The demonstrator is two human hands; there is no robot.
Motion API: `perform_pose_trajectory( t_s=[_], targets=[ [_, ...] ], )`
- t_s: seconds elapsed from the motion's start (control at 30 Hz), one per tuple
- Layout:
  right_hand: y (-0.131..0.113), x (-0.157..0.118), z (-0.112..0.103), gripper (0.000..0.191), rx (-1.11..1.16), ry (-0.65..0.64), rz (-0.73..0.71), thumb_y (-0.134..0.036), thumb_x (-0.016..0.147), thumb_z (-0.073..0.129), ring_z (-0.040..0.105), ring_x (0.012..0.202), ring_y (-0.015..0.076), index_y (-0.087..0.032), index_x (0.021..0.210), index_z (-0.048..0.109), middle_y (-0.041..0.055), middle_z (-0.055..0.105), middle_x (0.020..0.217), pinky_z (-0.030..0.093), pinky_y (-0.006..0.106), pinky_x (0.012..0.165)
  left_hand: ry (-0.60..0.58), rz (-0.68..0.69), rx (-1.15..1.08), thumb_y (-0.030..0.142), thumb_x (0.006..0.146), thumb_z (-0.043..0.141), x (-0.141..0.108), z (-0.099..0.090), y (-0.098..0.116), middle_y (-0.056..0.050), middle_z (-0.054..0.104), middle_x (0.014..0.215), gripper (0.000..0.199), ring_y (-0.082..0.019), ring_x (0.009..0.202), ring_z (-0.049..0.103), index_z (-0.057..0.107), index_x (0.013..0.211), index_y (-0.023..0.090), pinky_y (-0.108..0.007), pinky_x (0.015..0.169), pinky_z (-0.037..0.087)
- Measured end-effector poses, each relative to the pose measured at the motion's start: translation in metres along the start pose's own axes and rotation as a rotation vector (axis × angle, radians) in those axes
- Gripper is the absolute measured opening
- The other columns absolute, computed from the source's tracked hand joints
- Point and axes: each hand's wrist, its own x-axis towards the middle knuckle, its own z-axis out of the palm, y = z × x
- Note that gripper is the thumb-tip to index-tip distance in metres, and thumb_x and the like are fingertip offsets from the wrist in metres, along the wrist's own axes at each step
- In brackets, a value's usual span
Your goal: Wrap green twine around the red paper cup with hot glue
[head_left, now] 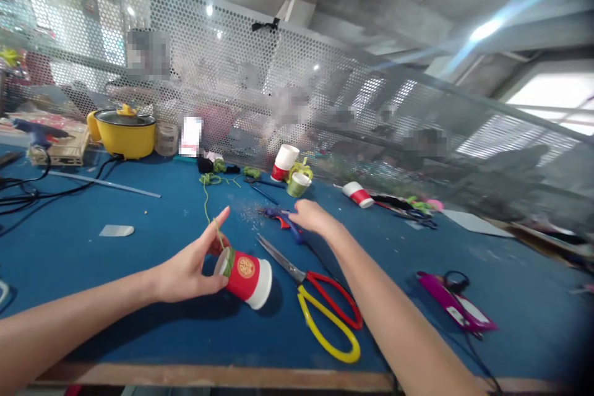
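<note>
My left hand holds a red and white paper cup on its side, thumb at its rim. Green yarn is wound round the cup's left end and runs up past my fingers to a small heap at the back. Farther forward, my right hand is closed at the blue glue gun, which lies on the table with its nozzle to the left. Between my arms rest large scissors with one red and one yellow handle, blades slightly apart.
On the blue table stand a yellow pot, a white-red cup and a green-wrapped cup. Another cup lies right of them. A purple pouch lies at right. A perforated screen rises behind.
</note>
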Motion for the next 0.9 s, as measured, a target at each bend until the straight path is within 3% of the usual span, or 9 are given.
perform_pose_trajectory(
  t_s=[0.13,0.3,0.4,0.5,0.63,0.73,0.83,0.9],
  targets=[
    [0.017,-0.005,0.035,0.029,0.026,-0.05,0.082,-0.029,0.087,0.053,0.057,0.096,0.0192,-0.017,0.113,0.053,0.0081,0.055,0.114,0.049,0.037,0.079,0.019,0.007,0.023,0.013,0.071,0.057,0.0,-0.002,-0.002,-0.005,0.045,0.105,0.096,-0.017,0.094,0.048,-0.009,0.14,0.026,-0.041,0.093,0.036],
    [0.016,-0.004,0.051,0.031,0.204,0.093,0.14,-0.024,0.079,0.061,0.058,0.095,0.0234,-0.009,0.107,0.055,0.0134,0.06,0.106,0.047,0.037,0.078,0.032,0.005,0.054,0.014,0.072,0.058,-0.001,-0.004,-0.001,-0.004,0.044,0.106,0.096,-0.017,0.098,0.048,-0.008,0.14,0.03,-0.041,0.095,0.035],
    [0.015,-0.011,0.048,0.037,0.396,0.181,0.121,-0.014,0.071,0.061,0.063,0.08,0.0233,-0.006,0.106,0.053,0.0145,0.065,0.09,0.047,0.032,0.067,0.034,0.017,0.057,0.013,0.071,0.058,0.0,-0.005,0.001,-0.004,0.045,0.106,0.096,-0.017,0.099,0.048,-0.007,0.14,0.029,-0.04,0.095,0.035],
    [0.01,-0.029,0.037,0.034,0.596,0.201,0.012,-0.016,0.074,0.055,0.062,0.066,0.0153,-0.011,0.108,0.051,0.0063,0.066,0.082,0.048,0.026,0.06,0.057,0.02,0.06,0.013,0.071,0.058,0.001,-0.006,0.002,-0.004,0.046,0.105,0.096,-0.017,0.097,0.049,-0.007,0.14,0.028,-0.04,0.094,0.036],
    [-0.006,-0.063,0.024,0.02,0.835,0.104,-0.18,-0.031,0.073,0.058,0.055,0.053,0.0112,-0.013,0.082,0.058,0.0008,0.059,0.063,0.046,0.024,0.052,0.095,0.038,0.076,0.012,0.07,0.059,0.003,-0.01,0.0,-0.003,0.047,0.102,0.097,-0.016,0.095,0.049,-0.007,0.14,0.028,-0.04,0.095,0.035],
    [-0.021,-0.086,0.019,0.021,0.963,0.036,-0.28,-0.032,0.07,0.06,0.05,0.046,0.0094,-0.014,0.08,0.06,-0.0017,0.055,0.057,0.043,0.023,0.046,0.122,0.041,0.07,0.012,0.071,0.059,0.005,-0.013,-0.002,-0.003,0.047,0.1,0.096,-0.016,0.094,0.049,-0.006,0.14,0.029,-0.039,0.094,0.035],
    [-0.032,-0.104,0.017,0.017,0.927,-0.063,-0.287,-0.03,0.071,0.058,0.048,0.042,0.01,-0.016,0.079,0.062,-0.0034,0.052,0.049,0.042,0.022,0.041,0.134,0.032,0.029,0.013,0.071,0.059,0.008,-0.017,-0.005,-0.002,0.047,0.098,0.096,-0.016,0.092,0.049,-0.006,0.14,0.03,-0.038,0.09,0.036],
    [-0.035,-0.111,0.017,0.013,0.87,-0.095,-0.277,-0.031,0.071,0.058,0.047,0.039,0.0102,-0.018,0.069,0.06,-0.0029,0.051,0.045,0.041,0.022,0.04,0.149,0.018,-0.017,0.014,0.071,0.06,0.009,-0.019,-0.006,-0.002,0.048,0.096,0.096,-0.016,0.091,0.05,-0.005,0.14,0.029,-0.037,0.088,0.037]
  ],
)
